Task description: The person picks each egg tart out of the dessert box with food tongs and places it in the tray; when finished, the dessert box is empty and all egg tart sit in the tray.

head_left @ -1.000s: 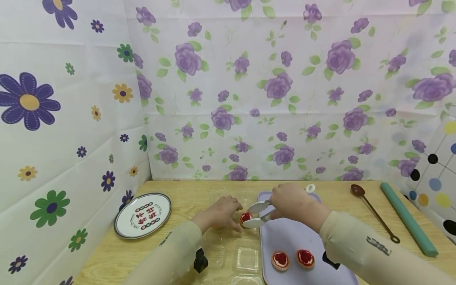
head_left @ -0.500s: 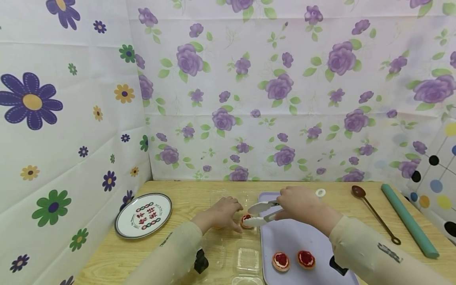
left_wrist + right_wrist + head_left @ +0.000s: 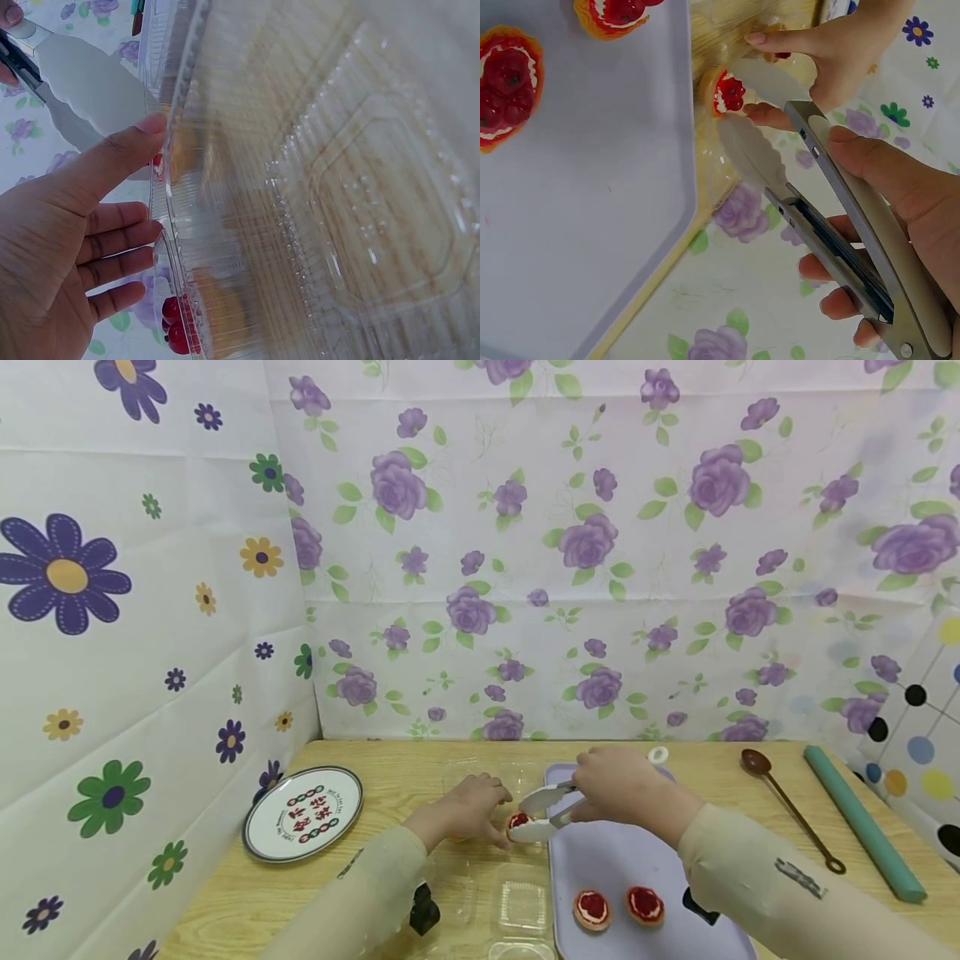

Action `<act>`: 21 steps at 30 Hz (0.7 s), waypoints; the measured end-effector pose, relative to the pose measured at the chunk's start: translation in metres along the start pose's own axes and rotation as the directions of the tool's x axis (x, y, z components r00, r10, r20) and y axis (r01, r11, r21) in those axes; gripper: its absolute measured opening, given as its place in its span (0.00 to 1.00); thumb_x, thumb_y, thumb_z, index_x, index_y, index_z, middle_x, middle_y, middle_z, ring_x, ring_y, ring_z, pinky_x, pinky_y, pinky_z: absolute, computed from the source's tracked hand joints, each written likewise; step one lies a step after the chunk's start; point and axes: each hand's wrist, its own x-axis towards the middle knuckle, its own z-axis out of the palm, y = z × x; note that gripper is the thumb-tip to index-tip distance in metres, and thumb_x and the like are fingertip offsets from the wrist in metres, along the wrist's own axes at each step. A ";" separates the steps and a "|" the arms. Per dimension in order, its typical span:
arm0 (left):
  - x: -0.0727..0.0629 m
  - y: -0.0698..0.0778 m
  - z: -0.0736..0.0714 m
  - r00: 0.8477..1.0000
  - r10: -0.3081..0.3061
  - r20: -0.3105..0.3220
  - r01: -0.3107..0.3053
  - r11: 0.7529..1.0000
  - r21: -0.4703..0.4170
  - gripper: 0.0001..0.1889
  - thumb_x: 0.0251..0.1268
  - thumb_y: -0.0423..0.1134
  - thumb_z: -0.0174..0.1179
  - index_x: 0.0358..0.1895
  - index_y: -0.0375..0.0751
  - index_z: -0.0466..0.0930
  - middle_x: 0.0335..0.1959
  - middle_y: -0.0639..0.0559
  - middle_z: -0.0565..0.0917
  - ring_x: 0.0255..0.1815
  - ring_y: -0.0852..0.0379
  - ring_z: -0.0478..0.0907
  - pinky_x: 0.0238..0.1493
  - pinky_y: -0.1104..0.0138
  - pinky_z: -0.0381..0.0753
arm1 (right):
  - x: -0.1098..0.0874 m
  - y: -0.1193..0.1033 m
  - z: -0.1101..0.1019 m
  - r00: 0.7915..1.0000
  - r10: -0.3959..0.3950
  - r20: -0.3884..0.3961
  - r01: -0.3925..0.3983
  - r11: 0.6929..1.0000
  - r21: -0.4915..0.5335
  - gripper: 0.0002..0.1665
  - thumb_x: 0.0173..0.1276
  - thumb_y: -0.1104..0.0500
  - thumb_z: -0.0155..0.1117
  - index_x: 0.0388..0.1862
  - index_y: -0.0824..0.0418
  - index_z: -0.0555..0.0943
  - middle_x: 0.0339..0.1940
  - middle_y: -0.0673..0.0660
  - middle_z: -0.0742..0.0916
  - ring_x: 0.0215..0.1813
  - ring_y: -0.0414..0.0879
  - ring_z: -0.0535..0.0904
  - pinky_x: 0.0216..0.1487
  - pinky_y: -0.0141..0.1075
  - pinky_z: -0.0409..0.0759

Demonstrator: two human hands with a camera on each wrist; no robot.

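My right hand (image 3: 622, 789) grips a pair of tongs (image 3: 866, 199) with pale, broad tips. Those tips stand apart around a small red-fruit tart (image 3: 730, 94) in the clear plastic container (image 3: 375, 217). Beside the same container is my left hand (image 3: 467, 810); its thumb and fairly straight fingers touch the rim in the left wrist view. Another fruit tart (image 3: 221, 315) shows through the container wall, close to the left fingertips. On the lilac tray (image 3: 615, 852) lie two more tarts, a left one (image 3: 592, 910) and a right one (image 3: 645, 904).
A white plate (image 3: 302, 814) with red lettering leans at the left. Along the right side lie a brown ladle (image 3: 787, 806) and a green rolling pin (image 3: 862, 822). More clear plastic packaging (image 3: 521, 952) is near the front edge. Flowered cloth (image 3: 480, 568) hangs behind the table.
My right hand drew the tongs slightly right, then brought them back left around the tart. The tart and my left hand stay almost in place.
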 end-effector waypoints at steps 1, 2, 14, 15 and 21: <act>0.000 0.000 0.000 1.000 0.001 0.001 -0.001 1.000 -0.002 0.38 0.45 0.63 0.70 0.59 0.46 0.77 0.51 0.56 0.80 0.52 0.57 0.73 0.57 0.63 0.72 | 0.001 -0.001 -0.001 1.000 0.002 0.006 -0.002 1.000 -0.005 0.25 0.54 0.34 0.68 0.20 0.54 0.81 0.23 0.50 0.80 0.26 0.42 0.73 0.26 0.34 0.77; 0.000 0.000 0.000 1.000 0.003 -0.001 -0.003 1.000 -0.005 0.38 0.45 0.63 0.70 0.59 0.46 0.77 0.51 0.56 0.80 0.52 0.57 0.73 0.56 0.63 0.72 | 0.003 -0.002 -0.002 1.000 0.005 0.012 -0.005 1.000 -0.007 0.25 0.54 0.34 0.68 0.19 0.54 0.81 0.23 0.50 0.80 0.26 0.42 0.74 0.26 0.34 0.77; 0.001 -0.002 0.004 1.000 0.014 0.011 -0.014 1.000 0.002 0.38 0.46 0.63 0.70 0.59 0.45 0.76 0.55 0.53 0.80 0.58 0.53 0.73 0.63 0.59 0.71 | 0.010 -0.010 -0.001 0.998 0.008 0.065 -0.006 0.999 -0.043 0.25 0.53 0.33 0.68 0.24 0.54 0.85 0.24 0.51 0.84 0.28 0.43 0.79 0.31 0.36 0.82; 0.001 -0.002 0.004 1.000 0.011 0.011 -0.011 1.000 0.002 0.38 0.46 0.63 0.70 0.59 0.45 0.77 0.55 0.53 0.80 0.58 0.53 0.73 0.63 0.59 0.71 | 0.010 -0.010 -0.001 0.998 0.006 0.062 -0.003 0.999 -0.043 0.25 0.53 0.33 0.68 0.24 0.54 0.85 0.24 0.51 0.84 0.28 0.43 0.79 0.31 0.36 0.83; 0.002 -0.002 0.003 1.000 -0.008 0.017 0.008 1.000 -0.009 0.37 0.47 0.62 0.70 0.60 0.46 0.76 0.57 0.53 0.79 0.60 0.54 0.72 0.66 0.59 0.69 | 0.010 -0.010 -0.003 0.999 -0.003 0.051 0.007 0.998 -0.065 0.24 0.54 0.33 0.67 0.24 0.53 0.85 0.25 0.50 0.84 0.28 0.43 0.79 0.32 0.35 0.82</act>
